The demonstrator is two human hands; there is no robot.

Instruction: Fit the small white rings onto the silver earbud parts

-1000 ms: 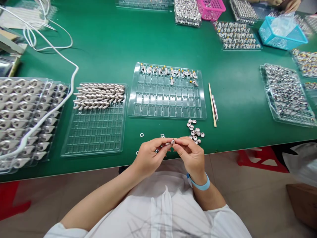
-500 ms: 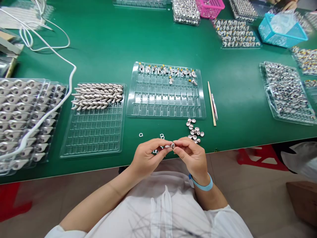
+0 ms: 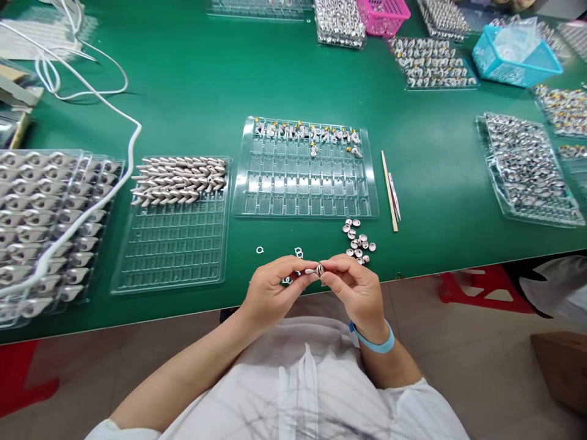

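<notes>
A part (image 3: 320, 269) is pinched by the fingers (image 3: 291, 265) of the left hand (image 3: 271, 294) and right hand (image 3: 361, 292), near loose rings (image 3: 299, 252).

Before me, a small-parts assembly workshop: a long green workbench (image 3: 183, 104) holds clear trays (image 3: 172, 250) of metal-looking pieces (image 3: 181, 177) at left and centre, plastic baskets (image 3: 509, 68) at upper right.

The held piece (image 3: 320, 270) is silvery, the table (image 3: 183, 91) green, one basket (image 3: 385, 23) pink, the wristband (image 3: 378, 347) light blue.
</notes>
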